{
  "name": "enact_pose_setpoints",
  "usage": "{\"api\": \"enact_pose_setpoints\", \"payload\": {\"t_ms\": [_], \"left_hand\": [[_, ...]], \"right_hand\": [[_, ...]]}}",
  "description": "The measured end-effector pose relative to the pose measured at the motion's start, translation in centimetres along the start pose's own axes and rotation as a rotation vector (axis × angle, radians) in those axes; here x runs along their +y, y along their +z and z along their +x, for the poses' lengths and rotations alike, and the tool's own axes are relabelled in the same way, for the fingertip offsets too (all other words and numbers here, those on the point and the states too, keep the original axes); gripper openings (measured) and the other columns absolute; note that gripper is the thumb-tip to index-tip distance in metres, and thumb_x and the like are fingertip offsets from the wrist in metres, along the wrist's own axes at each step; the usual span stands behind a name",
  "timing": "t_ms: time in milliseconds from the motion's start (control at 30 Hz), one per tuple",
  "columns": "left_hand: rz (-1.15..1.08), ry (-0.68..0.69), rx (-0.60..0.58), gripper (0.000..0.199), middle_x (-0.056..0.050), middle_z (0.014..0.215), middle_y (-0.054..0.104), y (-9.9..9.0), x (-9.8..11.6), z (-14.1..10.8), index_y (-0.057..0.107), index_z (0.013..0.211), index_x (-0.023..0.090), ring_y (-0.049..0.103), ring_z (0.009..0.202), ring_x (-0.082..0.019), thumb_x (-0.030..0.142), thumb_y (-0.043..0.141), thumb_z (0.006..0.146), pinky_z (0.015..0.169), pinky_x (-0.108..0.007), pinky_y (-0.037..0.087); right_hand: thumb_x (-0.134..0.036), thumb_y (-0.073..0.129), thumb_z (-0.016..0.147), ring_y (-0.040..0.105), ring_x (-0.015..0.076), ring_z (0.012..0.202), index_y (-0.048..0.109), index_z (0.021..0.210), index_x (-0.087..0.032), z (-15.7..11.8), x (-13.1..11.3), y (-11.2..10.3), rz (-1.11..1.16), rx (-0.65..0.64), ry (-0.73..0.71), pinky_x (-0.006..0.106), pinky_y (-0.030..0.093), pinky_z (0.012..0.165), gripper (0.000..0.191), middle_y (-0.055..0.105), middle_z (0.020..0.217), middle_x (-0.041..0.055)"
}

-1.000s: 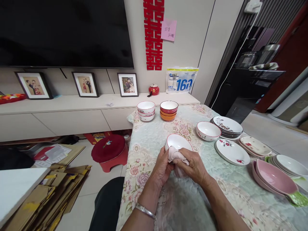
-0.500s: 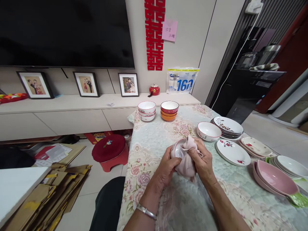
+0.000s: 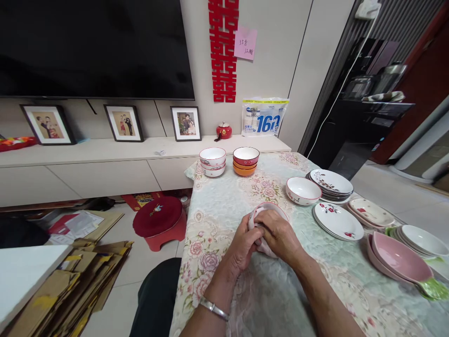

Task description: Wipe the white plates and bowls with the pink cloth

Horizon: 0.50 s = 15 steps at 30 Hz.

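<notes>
A white bowl with a red rim (image 3: 280,210) is gripped at its left side by my left hand (image 3: 244,243), whose fingers wrap round the wall. My right hand (image 3: 278,234) reaches into the bowl, its fingers curled on a pale pink cloth (image 3: 265,249) that hangs over the near side. Much of the cloth is hidden under the fingers. Just beyond, to the right, a similar bowl (image 3: 303,191) stands by itself. Farther back are a stack of white bowls (image 3: 213,162) and a stack of red and orange bowls (image 3: 246,162).
On the table's right side stand dark-edged plates (image 3: 331,182), white flowered plates (image 3: 338,222), squarish dishes (image 3: 371,213), pink leaf-shaped dishes (image 3: 401,257) and small white bowls (image 3: 424,240). A red stool (image 3: 159,222) and flattened cardboard (image 3: 94,276) lie left of the table.
My right hand has moved left and into the bowl, pressing the bunched cloth down inside. The bowl's rim now shows more, beyond my right hand. My left hand has kept its hold.
</notes>
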<state>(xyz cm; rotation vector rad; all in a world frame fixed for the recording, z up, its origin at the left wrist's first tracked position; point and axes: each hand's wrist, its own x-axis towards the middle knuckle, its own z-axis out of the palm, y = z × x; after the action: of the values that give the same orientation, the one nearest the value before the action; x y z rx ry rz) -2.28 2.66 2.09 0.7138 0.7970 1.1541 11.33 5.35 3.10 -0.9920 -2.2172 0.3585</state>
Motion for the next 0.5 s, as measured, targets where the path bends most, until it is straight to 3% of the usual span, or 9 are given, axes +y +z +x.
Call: {"api": "enact_pose_setpoints", "payload": {"t_ms": [133, 267, 367, 500], "left_hand": [[-0.011, 0.062, 0.019, 0.059, -0.003, 0.09, 0.066, 0.8, -0.2, 0.0, 0.058, 0.119, 0.02, 0.059, 0.073, -0.015, 0.019, 0.074, 0.062, 0.063, -0.024, 0.048], [-0.026, 0.156, 0.078, 0.068, -0.01, 0.114, 0.067, 1.0, -1.0, 0.4, 0.057, 0.123, 0.018, 0.062, 0.101, -0.025, 0.02, 0.08, 0.059, 0.087, -0.032, 0.05], [-0.025, 0.188, 0.115, 0.074, -0.012, 0.121, 0.065, 0.6, -1.4, 0.5, 0.056, 0.126, 0.018, 0.06, 0.11, -0.028, 0.02, 0.083, 0.057, 0.095, -0.035, 0.047], [-0.007, 0.22, 0.069, 0.083, -0.013, 0.132, 0.058, 0.0, -1.4, 0.4, 0.048, 0.135, 0.019, 0.055, 0.12, -0.03, 0.023, 0.083, 0.06, 0.102, -0.038, 0.043]], "right_hand": [[-0.01, 0.051, 0.082, 0.051, 0.0231, 0.1, 0.064, 0.095, -0.021, 0.0, 0.6, -0.3, -0.156, 0.002, 0.146, 0.036, 0.043, 0.085, 0.021, 0.059, 0.096, 0.0071], [-0.018, 0.052, 0.083, 0.054, 0.02, 0.083, 0.063, 0.087, -0.019, -0.2, 0.8, -0.5, -0.182, -0.078, 0.315, 0.032, 0.042, 0.073, 0.012, 0.059, 0.087, 0.005], [-0.021, 0.052, 0.083, 0.057, 0.0179, 0.079, 0.064, 0.088, -0.019, -0.2, 0.6, -0.3, -0.004, -0.089, 0.337, 0.03, 0.042, 0.072, 0.012, 0.062, 0.087, 0.0029], [-0.02, 0.052, 0.083, 0.06, 0.0179, 0.088, 0.068, 0.096, -0.021, 0.0, 0.0, -0.3, 0.434, -0.05, 0.322, 0.029, 0.045, 0.079, 0.021, 0.066, 0.094, 0.002]]}}
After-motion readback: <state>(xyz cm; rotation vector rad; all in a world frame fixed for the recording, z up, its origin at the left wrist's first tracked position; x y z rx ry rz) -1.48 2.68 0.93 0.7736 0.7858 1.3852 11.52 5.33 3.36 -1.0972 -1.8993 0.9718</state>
